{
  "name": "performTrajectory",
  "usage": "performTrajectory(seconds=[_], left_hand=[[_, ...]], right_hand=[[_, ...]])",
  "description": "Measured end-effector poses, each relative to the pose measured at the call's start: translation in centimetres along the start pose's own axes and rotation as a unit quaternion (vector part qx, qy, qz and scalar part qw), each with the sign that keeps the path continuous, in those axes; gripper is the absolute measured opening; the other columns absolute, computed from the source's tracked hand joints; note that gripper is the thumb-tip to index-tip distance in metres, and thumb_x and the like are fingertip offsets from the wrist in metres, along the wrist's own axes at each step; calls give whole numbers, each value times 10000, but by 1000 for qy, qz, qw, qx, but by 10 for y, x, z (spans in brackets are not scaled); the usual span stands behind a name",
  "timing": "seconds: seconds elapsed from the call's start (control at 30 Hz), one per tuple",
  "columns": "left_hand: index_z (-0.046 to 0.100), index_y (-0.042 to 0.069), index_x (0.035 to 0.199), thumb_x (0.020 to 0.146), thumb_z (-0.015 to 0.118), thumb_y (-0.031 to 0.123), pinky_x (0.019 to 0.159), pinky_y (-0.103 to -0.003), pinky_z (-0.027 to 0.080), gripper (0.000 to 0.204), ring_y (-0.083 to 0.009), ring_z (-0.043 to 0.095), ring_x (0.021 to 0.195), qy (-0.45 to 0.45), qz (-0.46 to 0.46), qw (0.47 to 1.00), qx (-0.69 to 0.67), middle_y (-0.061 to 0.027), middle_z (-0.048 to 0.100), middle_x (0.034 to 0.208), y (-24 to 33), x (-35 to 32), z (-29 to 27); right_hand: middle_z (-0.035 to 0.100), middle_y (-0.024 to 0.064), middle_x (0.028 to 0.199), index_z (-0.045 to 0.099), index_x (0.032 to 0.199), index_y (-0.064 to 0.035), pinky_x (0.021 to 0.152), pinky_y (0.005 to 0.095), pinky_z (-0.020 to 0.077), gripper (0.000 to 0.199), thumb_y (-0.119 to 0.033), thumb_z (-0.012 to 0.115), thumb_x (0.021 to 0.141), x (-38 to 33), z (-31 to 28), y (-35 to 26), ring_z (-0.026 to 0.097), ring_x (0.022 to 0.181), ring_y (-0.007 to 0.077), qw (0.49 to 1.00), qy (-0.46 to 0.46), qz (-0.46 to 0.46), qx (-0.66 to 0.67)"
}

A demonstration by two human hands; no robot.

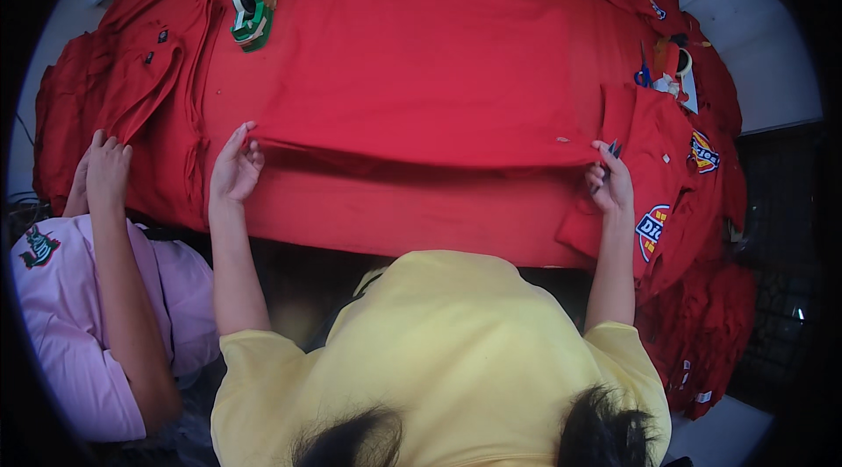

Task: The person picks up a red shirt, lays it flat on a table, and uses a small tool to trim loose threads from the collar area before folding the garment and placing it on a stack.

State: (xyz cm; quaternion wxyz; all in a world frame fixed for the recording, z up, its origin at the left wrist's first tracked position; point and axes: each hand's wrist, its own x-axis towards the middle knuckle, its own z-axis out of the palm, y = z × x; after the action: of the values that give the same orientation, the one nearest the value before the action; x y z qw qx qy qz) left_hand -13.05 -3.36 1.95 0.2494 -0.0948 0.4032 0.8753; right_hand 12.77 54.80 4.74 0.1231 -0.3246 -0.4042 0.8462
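Note:
A wide piece of red cloth (421,90) lies spread before me, its near edge lifted and stretched between my hands. My left hand (237,167) pinches its near left corner between thumb and fingertips, the other fingers loosely curled. At the near right corner my right hand (614,182) grips the same edge. A small dark pointed tool (615,149) also sticks out from the fingers of that hand; its kind is hard to make out. A shadow falls on the red surface (395,217) under the raised edge.
Red garments (667,151) with colourful patches are heaped at the right. Near them lie blue-handled scissors (644,74) and a tape roll (683,62). A green tape dispenser (252,24) with pens stands far left. Beside me, a co-worker's hands (107,169) handle red garments (167,129).

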Motion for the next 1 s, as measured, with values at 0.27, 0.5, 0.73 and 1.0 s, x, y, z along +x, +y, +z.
performTrajectory(seconds=[0.27, 0.5, 0.73, 1.0], left_hand=[[547, 54, 1036, 879, 615, 74, 770, -245, 509, 173, -166, 641, 877, 106, 38, 957, 266, -88, 647, 947, -17, 28, 3], [579, 67, 965, 909, 595, 90, 839, -235, 411, 63, -76, 537, 898, 22, 311, 927, 209, -2, 586, 959, -11, 39, 19], [533, 54, 822, 977, 513, 208, 619, -189, 324, 220, -25, 378, 695, 173, 377, 821, 393, 63, 452, 747, -22, 49, 31], [554, 24, 903, 922, 566, 222, 719, -363, 430, 199, -231, 553, 807, 242, 324, 554, 727, -106, 583, 826, -34, 55, 43]], right_hand=[[647, 169, 1083, 467, 1259, 2, 438, 183, 380, 432, -79, 600, 856, 31, 27, 17, 589, 618, 115, 986, 10, -33, -164], [445, -60, 604, 590, 914, -76, 380, 195, 273, 105, -132, 659, 858, 58, 37, -1, 366, 442, 28, 940, 115, -169, -274], [429, -62, 621, 578, 947, -58, 380, 200, 236, 151, -203, 599, 912, 74, 31, -10, 330, 435, 21, 949, 101, -203, -220], [604, 194, 921, 581, 993, -20, 735, 413, 484, 183, -167, 595, 885, 85, 37, 23, 616, 894, 341, 673, 179, -336, -634]])
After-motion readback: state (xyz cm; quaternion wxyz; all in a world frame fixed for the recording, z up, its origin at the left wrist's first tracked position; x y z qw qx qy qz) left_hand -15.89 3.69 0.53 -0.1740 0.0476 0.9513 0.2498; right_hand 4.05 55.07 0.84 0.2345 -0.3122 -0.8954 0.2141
